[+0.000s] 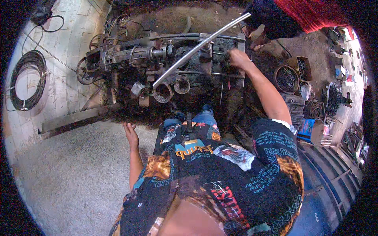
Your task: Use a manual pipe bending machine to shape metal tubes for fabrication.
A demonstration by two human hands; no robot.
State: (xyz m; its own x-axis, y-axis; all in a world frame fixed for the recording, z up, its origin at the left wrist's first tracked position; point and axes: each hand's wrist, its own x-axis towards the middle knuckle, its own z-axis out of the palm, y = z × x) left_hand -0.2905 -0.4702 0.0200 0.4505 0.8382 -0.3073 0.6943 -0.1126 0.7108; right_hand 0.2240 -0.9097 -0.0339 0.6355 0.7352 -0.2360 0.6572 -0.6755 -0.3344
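A dark, greasy lathe-like machine (134,57) with a spindle and long rails stands in front of me. Near its right end my right hand (239,59) is closed, its fingers against the dark machine parts; what they grip is hidden. A long shiny metal rod (201,48) slants across the machine, its near end above two round metal cups (162,93) on the front side. At the machine's left front, my left hand (131,133) hangs over the floor with nothing in it, fingers extended.
A coil of black cable (26,80) lies on the pale floor at left, near a metal beam (80,118). At far right are a round bin of metal pieces (286,78), a box (303,67) and a blue container (306,129). Another person in red cloth (315,15) is at top right.
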